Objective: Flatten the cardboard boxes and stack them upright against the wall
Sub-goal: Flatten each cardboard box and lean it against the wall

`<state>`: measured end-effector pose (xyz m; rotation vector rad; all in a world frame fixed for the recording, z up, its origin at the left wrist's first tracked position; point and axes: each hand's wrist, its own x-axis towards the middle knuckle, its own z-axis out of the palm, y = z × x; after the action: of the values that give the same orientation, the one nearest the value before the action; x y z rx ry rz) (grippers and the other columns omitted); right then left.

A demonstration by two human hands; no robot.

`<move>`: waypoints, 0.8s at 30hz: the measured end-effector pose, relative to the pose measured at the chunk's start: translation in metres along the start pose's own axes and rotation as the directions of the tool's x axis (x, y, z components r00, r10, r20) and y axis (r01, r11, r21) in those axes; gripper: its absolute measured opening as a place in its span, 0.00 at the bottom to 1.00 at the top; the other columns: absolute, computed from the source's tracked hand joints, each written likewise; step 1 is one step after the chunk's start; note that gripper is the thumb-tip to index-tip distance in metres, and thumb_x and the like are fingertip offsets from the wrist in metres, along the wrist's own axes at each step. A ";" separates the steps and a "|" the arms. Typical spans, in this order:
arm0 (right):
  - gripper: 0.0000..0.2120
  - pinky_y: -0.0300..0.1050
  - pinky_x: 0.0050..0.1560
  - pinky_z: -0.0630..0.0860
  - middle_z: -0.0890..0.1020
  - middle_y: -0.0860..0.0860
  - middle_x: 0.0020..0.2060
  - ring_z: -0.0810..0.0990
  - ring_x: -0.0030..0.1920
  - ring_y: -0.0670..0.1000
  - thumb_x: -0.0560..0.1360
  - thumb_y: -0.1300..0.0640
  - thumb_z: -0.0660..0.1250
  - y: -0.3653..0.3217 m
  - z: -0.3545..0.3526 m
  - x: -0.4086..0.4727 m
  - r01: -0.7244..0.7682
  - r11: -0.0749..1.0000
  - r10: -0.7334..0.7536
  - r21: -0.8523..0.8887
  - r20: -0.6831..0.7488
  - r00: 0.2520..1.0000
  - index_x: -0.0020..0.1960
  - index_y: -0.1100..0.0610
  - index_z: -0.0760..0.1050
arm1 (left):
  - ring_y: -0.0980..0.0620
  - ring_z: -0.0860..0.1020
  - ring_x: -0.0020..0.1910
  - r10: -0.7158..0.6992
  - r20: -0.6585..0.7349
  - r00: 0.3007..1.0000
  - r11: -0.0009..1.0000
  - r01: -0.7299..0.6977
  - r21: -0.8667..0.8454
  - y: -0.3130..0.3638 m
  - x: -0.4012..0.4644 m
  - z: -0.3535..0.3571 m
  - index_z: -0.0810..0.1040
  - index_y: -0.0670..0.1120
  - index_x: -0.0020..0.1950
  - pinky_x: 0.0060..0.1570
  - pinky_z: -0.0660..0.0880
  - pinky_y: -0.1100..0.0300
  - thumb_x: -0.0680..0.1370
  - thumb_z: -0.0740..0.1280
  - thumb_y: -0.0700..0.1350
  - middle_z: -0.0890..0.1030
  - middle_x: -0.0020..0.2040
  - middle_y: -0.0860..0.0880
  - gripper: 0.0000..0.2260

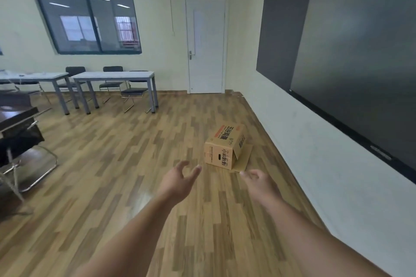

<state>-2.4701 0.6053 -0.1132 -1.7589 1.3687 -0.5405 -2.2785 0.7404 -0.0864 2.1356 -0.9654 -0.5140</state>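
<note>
Cardboard box (226, 147) lies unflattened on its side on the wood floor (126, 164), near the white wall (315, 157), one flap splayed wallward. Left hand (180, 181) and right hand (258, 181) reach toward it, fingers loosely spread, holding nothing; probably lining up a two-handed grab.

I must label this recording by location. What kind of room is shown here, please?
Probably a classroom or meeting room. Grey tables with folding chairs stand under a window, and a large dark board covers the right wall. A cardboard box lies on the wooden floor.
</note>
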 end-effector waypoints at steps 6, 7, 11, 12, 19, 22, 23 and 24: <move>0.29 0.55 0.63 0.79 0.78 0.52 0.70 0.78 0.66 0.56 0.81 0.35 0.64 -0.033 0.017 0.150 -0.084 0.996 0.083 -0.009 -0.038 0.996 0.76 0.50 0.72 | 0.48 0.80 0.56 0.027 0.052 0.998 0.999 -0.029 0.030 0.020 0.168 0.012 0.70 0.49 0.79 0.55 0.74 0.57 0.82 0.62 0.64 0.82 0.64 0.42 0.30; 0.29 0.56 0.65 0.78 0.78 0.53 0.71 0.78 0.67 0.57 0.81 0.35 0.64 -0.034 0.022 0.176 -0.102 0.995 0.102 -0.001 -0.039 0.994 0.76 0.50 0.73 | 0.48 0.80 0.57 0.030 0.054 0.998 0.999 -0.031 0.024 0.020 0.196 0.017 0.70 0.50 0.79 0.58 0.76 0.54 0.81 0.63 0.65 0.82 0.66 0.42 0.30; 0.28 0.45 0.50 0.76 0.78 0.54 0.70 0.78 0.63 0.56 0.83 0.37 0.63 -0.041 0.045 0.293 -0.141 0.989 0.142 0.038 -0.030 0.989 0.76 0.53 0.73 | 0.42 0.77 0.70 0.018 0.078 0.997 1.000 -0.017 -0.020 0.021 0.321 0.047 0.71 0.49 0.78 0.67 0.75 0.47 0.80 0.64 0.65 0.76 0.74 0.41 0.32; 0.28 0.43 0.45 0.74 0.78 0.54 0.70 0.77 0.60 0.55 0.83 0.38 0.63 -0.041 0.051 0.327 -0.146 0.988 0.147 0.044 -0.025 0.989 0.76 0.54 0.73 | 0.42 0.76 0.71 0.018 0.084 0.996 1.000 -0.016 -0.023 0.022 0.355 0.058 0.71 0.49 0.78 0.68 0.75 0.47 0.80 0.65 0.65 0.76 0.74 0.41 0.31; 0.28 0.43 0.44 0.71 0.81 0.53 0.66 0.79 0.50 0.49 0.85 0.38 0.60 -0.066 0.055 0.540 -0.208 0.976 0.208 0.071 0.006 0.978 0.76 0.56 0.73 | 0.41 0.74 0.73 -0.010 0.116 0.993 1.000 0.013 -0.022 0.053 0.561 0.100 0.70 0.49 0.79 0.69 0.73 0.48 0.81 0.65 0.63 0.74 0.76 0.40 0.31; 0.27 0.40 0.34 0.65 0.80 0.51 0.57 0.76 0.43 0.46 0.85 0.39 0.60 -0.082 0.061 0.625 -0.234 0.971 0.233 0.048 0.011 0.972 0.76 0.55 0.72 | 0.41 0.74 0.73 -0.012 0.118 0.993 1.000 0.012 0.003 0.066 0.649 0.114 0.70 0.50 0.79 0.67 0.74 0.48 0.81 0.64 0.63 0.74 0.76 0.42 0.30; 0.27 0.40 0.33 0.65 0.79 0.50 0.55 0.75 0.45 0.48 0.85 0.39 0.60 -0.086 0.063 0.646 -0.244 0.969 0.243 0.047 0.024 0.970 0.76 0.55 0.72 | 0.42 0.75 0.73 -0.015 0.122 0.992 1.000 0.014 0.006 0.069 0.673 0.118 0.70 0.50 0.79 0.66 0.74 0.49 0.81 0.64 0.63 0.74 0.76 0.42 0.30; 0.27 0.40 0.34 0.65 0.79 0.50 0.55 0.75 0.48 0.49 0.85 0.39 0.60 -0.088 0.068 0.675 -0.249 0.968 0.248 0.039 0.021 0.969 0.76 0.55 0.72 | 0.42 0.75 0.72 -0.015 0.128 0.992 1.000 0.015 -0.003 0.072 0.702 0.126 0.70 0.50 0.79 0.65 0.74 0.49 0.81 0.64 0.63 0.74 0.76 0.43 0.30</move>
<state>-2.1542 0.0021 -0.1803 -1.5264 1.5283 -0.4123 -1.9403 0.1127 -0.1566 2.1286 -1.0182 -0.6670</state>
